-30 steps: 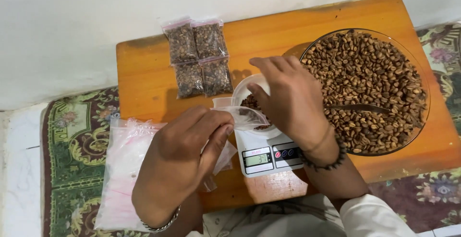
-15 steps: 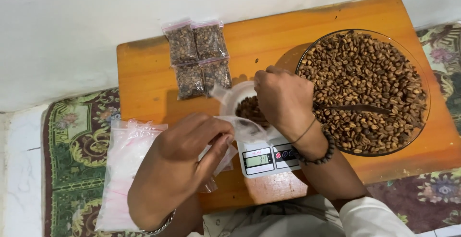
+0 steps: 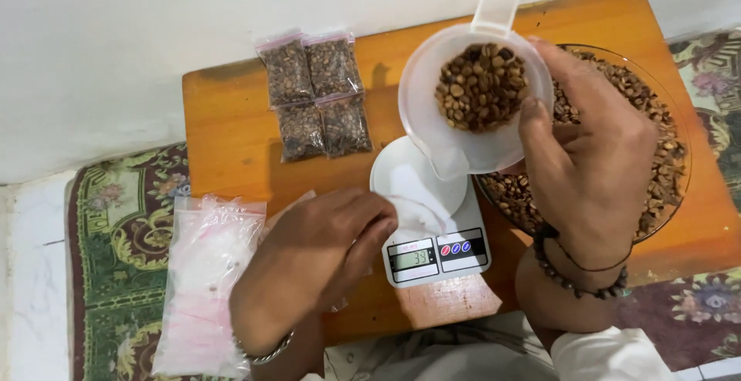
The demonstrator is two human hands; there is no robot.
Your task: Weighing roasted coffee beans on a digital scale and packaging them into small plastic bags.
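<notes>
Right hand (image 3: 594,165) grip around white cup (image 3: 475,103); left hand (image 3: 324,250) pinching clear bag (image 3: 413,215).

Orange wooden table (image 3: 231,134) showing, brown beans filling white scoop (image 3: 494,138) above it, green floral rug (image 3: 116,226) lying left, pink-striped clear bags (image 3: 204,281) resting there

I see a translucent white plastic scoop (image 3: 471,111), smooth and matt, full of dull brown beans (image 3: 480,88). At nine o'clock of it lie glossy clear plastic pouches (image 3: 315,91) on an orange wooden table (image 3: 231,134) with a satin sheen. The scale (image 3: 432,226) is smooth white plastic; the bowl (image 3: 679,157) is clear glass.
</notes>
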